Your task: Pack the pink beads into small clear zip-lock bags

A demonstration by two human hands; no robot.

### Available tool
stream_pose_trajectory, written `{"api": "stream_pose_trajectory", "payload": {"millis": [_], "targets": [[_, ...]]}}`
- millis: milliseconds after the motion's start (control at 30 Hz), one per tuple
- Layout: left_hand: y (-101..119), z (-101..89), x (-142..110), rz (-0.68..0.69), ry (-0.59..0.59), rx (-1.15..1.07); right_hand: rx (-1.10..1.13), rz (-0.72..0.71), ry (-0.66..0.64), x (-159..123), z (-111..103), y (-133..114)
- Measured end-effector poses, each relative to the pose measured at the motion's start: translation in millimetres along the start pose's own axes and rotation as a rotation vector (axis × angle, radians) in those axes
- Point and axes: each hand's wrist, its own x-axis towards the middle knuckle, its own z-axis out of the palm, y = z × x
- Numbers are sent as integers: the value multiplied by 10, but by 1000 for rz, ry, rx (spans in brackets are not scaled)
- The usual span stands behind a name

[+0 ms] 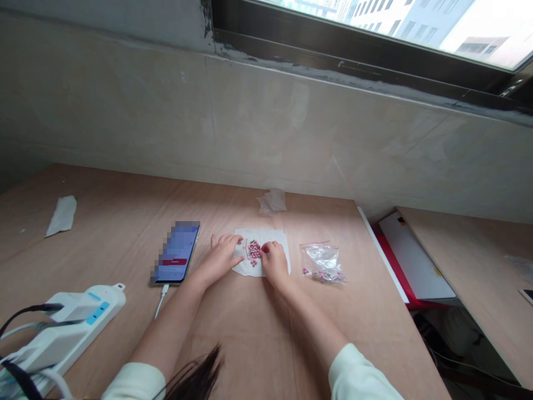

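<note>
A small heap of pink beads (pixel 255 251) lies on a white sheet of paper (pixel 278 235) in the middle of the table. To the left of the heap rests my left hand (pixel 222 254), thumb and fingers apart, its tips over the sheet's left edge. On the other side my right hand (pixel 275 262) has its thumb and forefinger pinched at the edge of the heap; what is between them is too small to make out. A clear zip bag (pixel 322 261) with several pink beads along its bottom lies right of the sheet.
Clear plastic bags (pixel 272 201) lie near the wall. A phone (pixel 177 253) on a charging cable (pixel 161 300) is at left, beyond a power strip (pixel 89 311) with plugs. A torn paper piece (pixel 62 215) lies far left. The wooden table (pixel 353 328) ends at right beside a gap.
</note>
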Motion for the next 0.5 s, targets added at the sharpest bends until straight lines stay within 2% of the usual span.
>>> {"api": "stream_pose_trajectory", "payload": {"millis": [167,333,500], "targets": [[36,18,12,4,-11,-3,203,-78,-6,7,-57,-88],[41,-2,2,-11,-3,8,72,6,-22,39,-12,23],[-7,27,5,-5,3,3,20,-9,-64,58,12,43]]}}
